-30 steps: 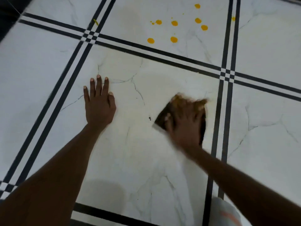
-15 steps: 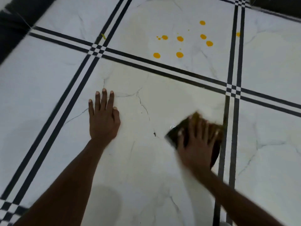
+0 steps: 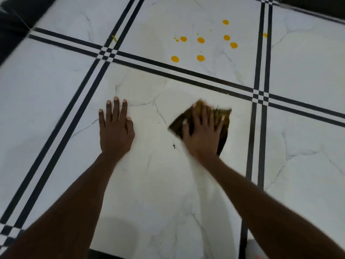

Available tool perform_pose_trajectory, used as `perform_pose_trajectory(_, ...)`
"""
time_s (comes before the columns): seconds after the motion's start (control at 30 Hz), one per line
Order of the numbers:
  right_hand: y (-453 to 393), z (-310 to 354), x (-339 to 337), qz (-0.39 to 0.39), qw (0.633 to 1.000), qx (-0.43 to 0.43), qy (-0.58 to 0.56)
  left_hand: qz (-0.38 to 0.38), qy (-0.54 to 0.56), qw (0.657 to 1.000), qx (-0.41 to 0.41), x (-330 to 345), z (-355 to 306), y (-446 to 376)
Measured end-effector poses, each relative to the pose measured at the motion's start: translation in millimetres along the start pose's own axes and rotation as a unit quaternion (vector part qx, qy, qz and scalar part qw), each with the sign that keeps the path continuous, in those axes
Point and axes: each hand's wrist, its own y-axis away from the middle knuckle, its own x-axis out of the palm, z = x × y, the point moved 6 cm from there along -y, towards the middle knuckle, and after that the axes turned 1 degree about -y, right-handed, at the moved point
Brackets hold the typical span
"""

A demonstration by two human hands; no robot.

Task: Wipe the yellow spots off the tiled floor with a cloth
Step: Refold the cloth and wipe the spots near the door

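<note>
Brown cloth (image 3: 223, 116) under right hand (image 3: 202, 136) fingers (image 3: 209, 116), yellow spots (image 3: 200, 57) beyond

floor (image 3: 168, 184): glossy white marble-look tile, black stripes | cloth (image 3: 223, 116): matt brown-olive fabric

You have two hands down: your left hand (image 3: 116, 131) on the tile, your right hand (image 3: 202, 133) on one cloth (image 3: 223, 116). Ahead of your right hand sit seven large yellow spots (image 3: 200, 58), with several tiny specks around them.
</note>
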Motion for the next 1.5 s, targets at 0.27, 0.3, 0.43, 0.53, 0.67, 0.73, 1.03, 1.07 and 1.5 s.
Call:
perform_pose_trajectory(0.27,-10,96,30,0.129,0.967,-0.212,-0.05,0.027,0.082,0.996,-0.029,-5,-7,-4)
perform_pose_trajectory(0.3,-23,89,24,0.142,0.965,-0.208,-0.076,0.031,0.103,0.994,-0.033,-8,-14,-6)
perform_pose_trajectory(0.43,-52,48,-9,0.095,0.971,-0.177,-0.13,0.031,0.143,0.989,-0.012,-19,-51,-22)
perform_pose_trajectory(0.53,-76,24,-19,0.126,0.983,-0.117,-0.062,0.051,0.137,0.989,0.0,-19,-81,-40)
perform_pose_trajectory(0.67,-94,25,-16,0.195,0.972,-0.101,-0.082,0.126,0.201,0.968,-0.086,-7,-97,-63)
perform_pose_trajectory(0.73,-102,23,-12,0.227,0.965,-0.094,-0.088,0.163,0.233,0.952,-0.111,-6,-104,-72)
perform_pose_trajectory(1.03,-143,-19,-55,0.269,0.893,-0.041,-0.357,0.208,0.416,0.873,-0.149,-55,-154,-135)
perform_pose_trajectory(1.07,-149,-22,-64,0.274,0.878,-0.027,-0.391,0.204,0.415,0.877,-0.134,-66,-161,-147)
perform_pose_trajectory(1.5,-267,-45,-141,0.208,0.917,-0.042,-0.339,0.13,0.368,0.914,-0.108,-91,-209,-264)
